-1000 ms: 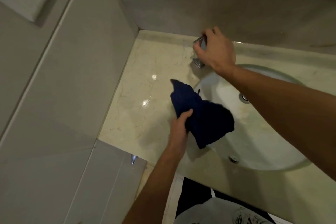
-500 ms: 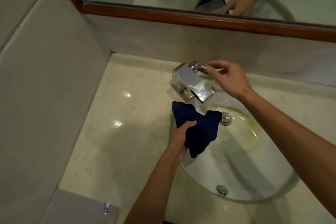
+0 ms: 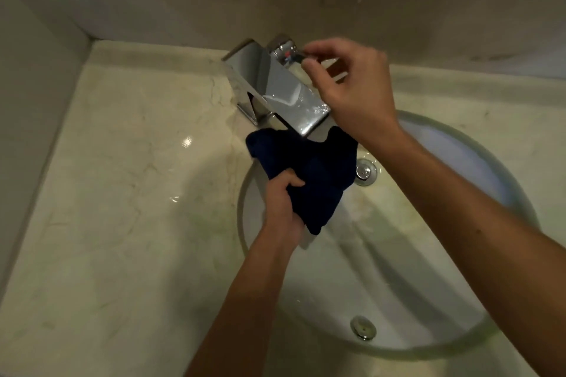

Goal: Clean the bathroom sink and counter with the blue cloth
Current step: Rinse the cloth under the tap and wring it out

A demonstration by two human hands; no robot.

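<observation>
Marble counter, chrome faucet above cloth

Two hands are showing: the left hand and the right hand. One blue cloth is showing, bunched below the spout. One chrome faucet is standing at the back of the basin, with one small lever sticking out of its top. One oval sink is sitting in one marble surface. Inside the sink, two round metal fittings are showing: one drain stopper and one overflow fitting.
</observation>
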